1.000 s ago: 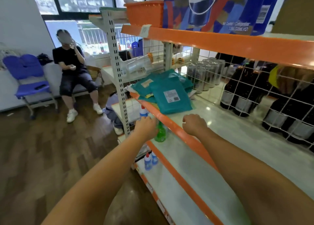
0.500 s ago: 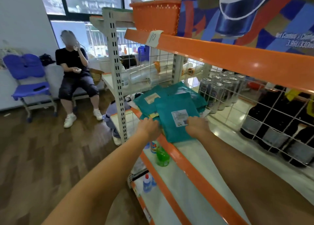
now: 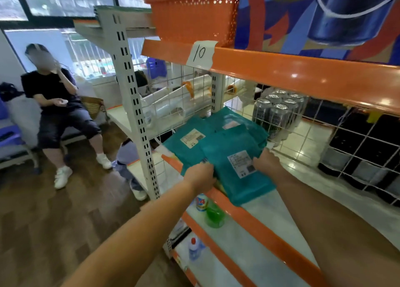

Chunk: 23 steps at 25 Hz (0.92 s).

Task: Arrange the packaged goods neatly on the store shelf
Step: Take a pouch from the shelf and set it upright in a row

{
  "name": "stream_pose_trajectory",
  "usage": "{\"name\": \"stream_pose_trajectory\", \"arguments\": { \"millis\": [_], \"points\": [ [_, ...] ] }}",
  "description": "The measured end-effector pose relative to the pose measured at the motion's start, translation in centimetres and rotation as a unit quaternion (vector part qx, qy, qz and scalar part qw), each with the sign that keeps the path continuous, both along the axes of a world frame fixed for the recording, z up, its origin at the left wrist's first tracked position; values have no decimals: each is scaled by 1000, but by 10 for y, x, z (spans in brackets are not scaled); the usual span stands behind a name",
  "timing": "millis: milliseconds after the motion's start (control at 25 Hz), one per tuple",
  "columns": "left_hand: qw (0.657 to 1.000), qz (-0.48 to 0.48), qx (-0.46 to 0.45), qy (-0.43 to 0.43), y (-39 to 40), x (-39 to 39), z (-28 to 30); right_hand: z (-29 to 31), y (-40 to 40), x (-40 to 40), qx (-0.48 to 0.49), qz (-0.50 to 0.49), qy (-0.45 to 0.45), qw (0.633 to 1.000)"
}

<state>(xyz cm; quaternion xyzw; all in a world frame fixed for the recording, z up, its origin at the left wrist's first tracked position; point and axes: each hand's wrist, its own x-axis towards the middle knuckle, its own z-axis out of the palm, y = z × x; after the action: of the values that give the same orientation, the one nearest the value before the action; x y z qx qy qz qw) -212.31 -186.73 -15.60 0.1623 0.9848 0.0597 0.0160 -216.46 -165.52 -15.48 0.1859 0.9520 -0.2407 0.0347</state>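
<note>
Several teal mailer packages lie overlapped at the left end of the middle shelf (image 3: 303, 202). The top teal package (image 3: 234, 174), with a white label, juts over the shelf's orange front lip. My left hand (image 3: 200, 176) grips its left edge. My right hand (image 3: 267, 161) holds its right edge beside the label. A second teal package (image 3: 186, 141) with a label lies under it to the left, and another (image 3: 236, 120) lies behind.
A wire mesh back panel (image 3: 346, 135) separates cans (image 3: 275, 115) and dark bottles. An orange basket (image 3: 194, 16) and a cola carton sit on the shelf above. Small bottles, one green (image 3: 214, 217), stand on the lower shelf. A person (image 3: 56, 104) sits at the left.
Both hands reached forward from the shelf's front edge to the teal packages and took hold of the top one. The view moved closer to the shelf.
</note>
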Motion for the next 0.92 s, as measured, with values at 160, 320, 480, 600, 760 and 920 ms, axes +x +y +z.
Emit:
{"name": "stream_pose_trajectory", "arguments": {
  "millis": [160, 320, 480, 600, 760, 920],
  "points": [
    [999, -37, 18, -14, -7, -15, -1, -3, -3, -2, -54, -69, 30, 996],
    [997, -65, 34, -39, -14, -26, -1, 2, 0, 11, -204, -130, 53, 969],
    [994, -81, 64, -47, -18, -30, -1, 12, 5, 33, -371, -152, 78, 913],
    [992, -80, 81, -61, -15, -32, 5, 20, 16, 50, -418, -144, 74, 894],
    [988, -75, 111, -72, -2, -38, 20, 30, 36, 63, -499, -141, 101, 849],
    [990, -98, 87, -53, 26, -29, 37, 32, 64, 83, -550, -175, 140, 804]
  ]
}}
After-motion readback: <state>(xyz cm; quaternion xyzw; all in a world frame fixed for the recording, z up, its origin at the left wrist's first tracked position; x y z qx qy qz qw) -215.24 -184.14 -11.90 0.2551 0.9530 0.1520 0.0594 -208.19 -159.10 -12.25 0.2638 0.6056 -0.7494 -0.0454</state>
